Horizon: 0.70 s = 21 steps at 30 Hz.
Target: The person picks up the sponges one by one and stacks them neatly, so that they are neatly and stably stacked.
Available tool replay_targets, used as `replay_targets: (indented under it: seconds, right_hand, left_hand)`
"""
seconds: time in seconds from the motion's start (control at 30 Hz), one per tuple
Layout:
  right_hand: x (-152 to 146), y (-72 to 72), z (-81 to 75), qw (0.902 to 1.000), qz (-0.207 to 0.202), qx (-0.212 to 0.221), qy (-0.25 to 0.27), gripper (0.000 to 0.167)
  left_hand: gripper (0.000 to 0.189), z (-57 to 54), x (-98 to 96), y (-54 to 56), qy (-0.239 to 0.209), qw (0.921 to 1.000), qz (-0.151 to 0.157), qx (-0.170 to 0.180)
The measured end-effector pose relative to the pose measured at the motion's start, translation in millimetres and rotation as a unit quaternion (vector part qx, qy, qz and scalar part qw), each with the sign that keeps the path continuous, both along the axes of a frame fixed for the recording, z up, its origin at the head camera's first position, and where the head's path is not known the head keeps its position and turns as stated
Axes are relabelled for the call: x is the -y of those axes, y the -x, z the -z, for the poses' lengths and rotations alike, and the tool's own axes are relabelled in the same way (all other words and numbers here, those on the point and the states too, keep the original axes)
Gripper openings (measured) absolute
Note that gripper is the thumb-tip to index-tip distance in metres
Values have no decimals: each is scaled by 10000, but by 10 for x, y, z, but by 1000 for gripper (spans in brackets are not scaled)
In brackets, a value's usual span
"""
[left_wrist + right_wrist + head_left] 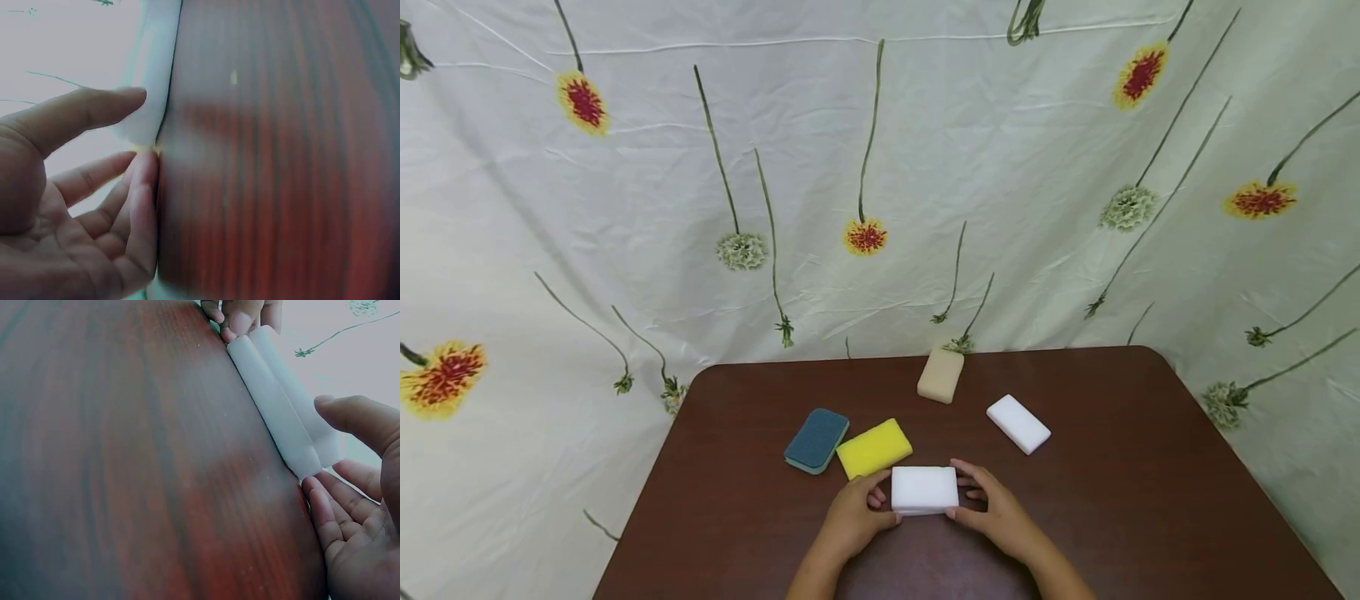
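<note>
Two white sponges lie one on the other near the front of the table; the upper white sponge covers most of the lower white sponge. At the stack's left end is my left hand, its fingers beside the sponges and its thumb at the near corner. My right hand flanks the right end likewise. In the left wrist view the left thumb stands apart from the fingers. Fingertips of the right hand meet the stack's end in the right wrist view, with the thumb spread near the upper sponge.
A yellow sponge lies just behind my left hand, next to a dark blue sponge. Farther back are a beige sponge by the rear edge and another white sponge. A flowered cloth hangs behind the brown table.
</note>
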State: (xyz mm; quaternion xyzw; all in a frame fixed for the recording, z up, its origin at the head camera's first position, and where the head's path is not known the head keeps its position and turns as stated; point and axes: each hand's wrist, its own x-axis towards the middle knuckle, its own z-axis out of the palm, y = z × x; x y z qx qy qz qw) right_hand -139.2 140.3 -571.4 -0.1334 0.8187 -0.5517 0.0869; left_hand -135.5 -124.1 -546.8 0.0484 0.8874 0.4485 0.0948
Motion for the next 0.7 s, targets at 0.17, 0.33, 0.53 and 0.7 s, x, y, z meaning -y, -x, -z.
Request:
replay_targets:
  seconds: [0.17, 0.33, 0.53, 0.7]
  right_hand:
    - [-23, 5, 13, 10000, -24, 2, 18, 68]
    - [-25, 11, 15, 9999, -30, 84, 117, 67]
    - [-17, 10, 22, 9999, -36, 24, 108, 67]
    - [-14, 8, 12, 9999, -23, 31, 121, 66]
  left_hand:
    - [63, -32, 46, -28, -514, 9981, -80, 326]
    - [47, -103, 126, -62, -1112, 9913, -292, 646]
    - [45, -145, 244, -45, -982, 9910, -832, 369]
    - [61, -148, 328, 0, -641, 9895, -1254, 317]
